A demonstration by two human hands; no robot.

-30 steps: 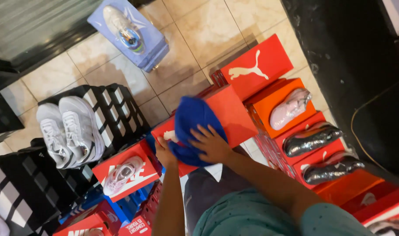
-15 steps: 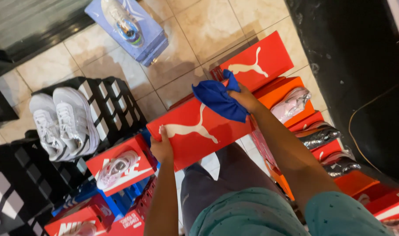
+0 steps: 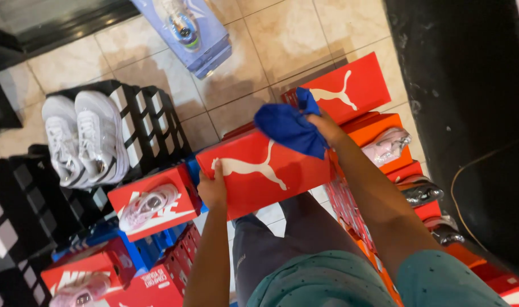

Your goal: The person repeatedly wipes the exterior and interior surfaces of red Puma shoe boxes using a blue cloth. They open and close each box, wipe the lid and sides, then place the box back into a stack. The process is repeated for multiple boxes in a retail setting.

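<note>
The red shoebox is held level over the person's knees, a long cardboard box with a white leaping-animal mark on its lid. The left hand has its grip clenched on the box's near left end, thumb on the lid; the fingers beneath are hidden. The right hand has its grip closed around a bunched blue cloth, soft and crumpled, pressed on the box's far right corner; the cloth hides that corner and most of the fingers.

Just beyond the right grip lies a second red box of the same kind, its near edge covered by cloth and hand. To that grip's right an orange box carries a pale pink wrapped shoe, and further boxes run down that side with dark glossy shoes, partly cut off by the arm.

Left of the left grip, a red box bears a pink shoe, close but apart. Farther left, white sneakers sit on a black-and-white box. Beyond, on the open beige tiled floor, a light blue box is cut by the top edge. A dark mat borders the right.
</note>
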